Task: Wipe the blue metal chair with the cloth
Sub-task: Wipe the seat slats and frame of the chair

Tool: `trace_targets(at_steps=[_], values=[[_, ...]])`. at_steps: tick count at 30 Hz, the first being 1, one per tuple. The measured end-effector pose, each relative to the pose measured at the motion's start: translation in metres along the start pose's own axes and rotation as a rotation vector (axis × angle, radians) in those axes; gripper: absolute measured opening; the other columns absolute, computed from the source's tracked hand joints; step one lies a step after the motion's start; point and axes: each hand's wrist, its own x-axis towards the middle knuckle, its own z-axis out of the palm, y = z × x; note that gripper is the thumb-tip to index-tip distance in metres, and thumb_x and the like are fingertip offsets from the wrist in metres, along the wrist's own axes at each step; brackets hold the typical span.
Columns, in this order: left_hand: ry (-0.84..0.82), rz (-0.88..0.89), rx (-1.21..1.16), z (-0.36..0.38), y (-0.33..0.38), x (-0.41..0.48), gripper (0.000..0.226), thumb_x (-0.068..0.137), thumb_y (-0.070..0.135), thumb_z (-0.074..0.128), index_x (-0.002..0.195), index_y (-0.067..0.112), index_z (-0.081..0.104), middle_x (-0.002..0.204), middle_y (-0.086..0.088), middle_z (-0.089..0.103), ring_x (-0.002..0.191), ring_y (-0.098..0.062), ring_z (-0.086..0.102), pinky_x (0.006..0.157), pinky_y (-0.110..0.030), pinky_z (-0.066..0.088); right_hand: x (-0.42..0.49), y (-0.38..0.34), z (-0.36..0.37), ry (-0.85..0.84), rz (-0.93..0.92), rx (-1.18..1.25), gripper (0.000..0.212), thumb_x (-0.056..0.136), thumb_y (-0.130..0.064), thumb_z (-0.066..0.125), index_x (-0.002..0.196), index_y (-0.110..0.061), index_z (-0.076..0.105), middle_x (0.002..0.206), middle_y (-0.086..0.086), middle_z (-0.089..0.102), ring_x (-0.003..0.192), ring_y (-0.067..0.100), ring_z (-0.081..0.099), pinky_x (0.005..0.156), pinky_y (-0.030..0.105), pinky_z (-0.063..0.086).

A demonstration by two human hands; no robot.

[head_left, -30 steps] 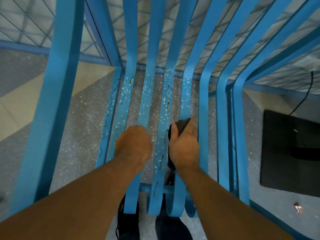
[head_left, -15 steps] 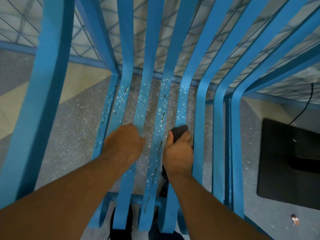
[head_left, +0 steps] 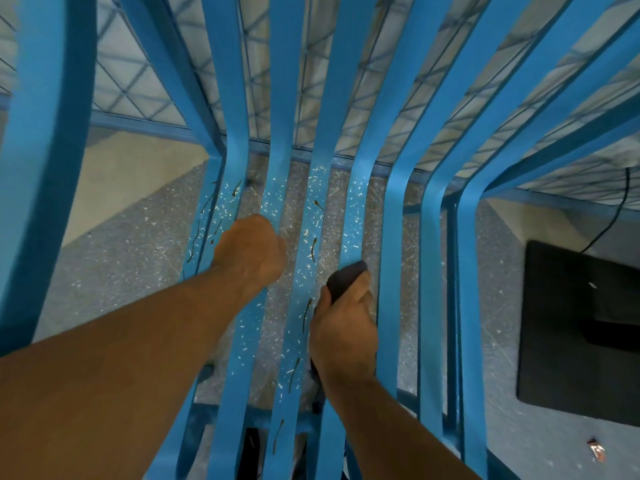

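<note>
Here the right hand (head_left: 343, 327) clutches the dark cloth (head_left: 346, 273) on a slat of the blue chair (head_left: 391, 237); the left hand (head_left: 251, 252) is fisted around a slat further left.

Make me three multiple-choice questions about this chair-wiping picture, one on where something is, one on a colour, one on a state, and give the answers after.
1. Where is the black mat?
A. On the floor to the right of the chair
B. Draped over the chair back
C. Under the left hand

2. What colour is the cloth?
A. White
B. Dark grey to black
C. Yellow

3. What state are the seat slats between the hands in?
A. Spotless
B. Speckled with pale flecks and dark streaks
C. Covered by a cushion

Answers:
1 A, the mat lies on the floor beyond the chair's right edge.
2 B, a dark wad pokes out of the right hand.
3 B, flecks and brown streaks show on the slats beside the left hand.
</note>
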Motion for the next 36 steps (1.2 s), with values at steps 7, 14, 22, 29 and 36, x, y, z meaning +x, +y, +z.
trace_targets(at_steps=[7, 14, 22, 29, 36], values=[[-0.036, -0.025, 0.056, 0.001, 0.002, 0.007, 0.039, 0.096, 0.035, 0.056, 0.065, 0.017, 0.041, 0.066, 0.002, 0.044, 0.058, -0.013, 0.045, 0.051, -0.024, 0.036, 0.062, -0.034, -0.012, 0.075, 0.088, 0.102, 0.051, 0.099, -0.053, 0.035, 0.125, -0.01, 0.038, 0.108, 0.008, 0.058, 0.097, 0.032, 0.06, 0.067, 0.034, 0.045], [-0.06, -0.034, 0.06, -0.001, 0.005, 0.006, 0.039, 0.096, 0.031, 0.057, 0.064, 0.017, 0.04, 0.064, 0.002, 0.044, 0.053, -0.009, 0.04, 0.043, -0.022, 0.028, 0.097, -0.056, -0.017, 0.141, 0.169, 0.271, 0.052, 0.103, -0.049, 0.022, 0.126, -0.01, 0.046, 0.119, 0.013, 0.061, 0.106, 0.034, 0.06, 0.07, 0.032, 0.036], [-0.048, -0.051, 0.002, -0.005, 0.007, 0.001, 0.032, 0.096, 0.029, 0.057, 0.07, 0.016, 0.044, 0.065, 0.003, 0.044, 0.054, -0.008, 0.041, 0.043, -0.021, 0.026, 0.034, -0.016, -0.004, 0.073, -0.087, 0.13, 0.064, 0.101, -0.045, 0.031, 0.153, -0.015, 0.01, 0.144, 0.013, 0.041, 0.114, 0.031, 0.056, 0.087, 0.042, 0.052], [-0.051, -0.059, 0.016, -0.004, 0.006, 0.004, 0.028, 0.095, 0.026, 0.058, 0.074, 0.015, 0.044, 0.065, 0.003, 0.043, 0.054, -0.01, 0.039, 0.045, -0.023, 0.03, 0.073, -0.037, -0.009, 0.056, 0.128, 0.188, 0.048, 0.097, -0.055, 0.041, 0.115, -0.01, 0.041, 0.091, 0.002, 0.05, 0.077, 0.028, 0.055, 0.057, 0.027, 0.04], [-0.046, -0.049, 0.015, -0.002, 0.004, 0.003, 0.031, 0.095, 0.028, 0.059, 0.072, 0.015, 0.042, 0.066, 0.002, 0.043, 0.054, -0.01, 0.039, 0.044, -0.022, 0.028, 0.127, -0.067, -0.025, 0.096, 0.092, 0.332, 0.04, 0.1, -0.052, 0.037, 0.113, -0.014, 0.04, 0.08, -0.005, 0.048, 0.059, 0.007, 0.043, 0.041, 0.015, 0.03]])
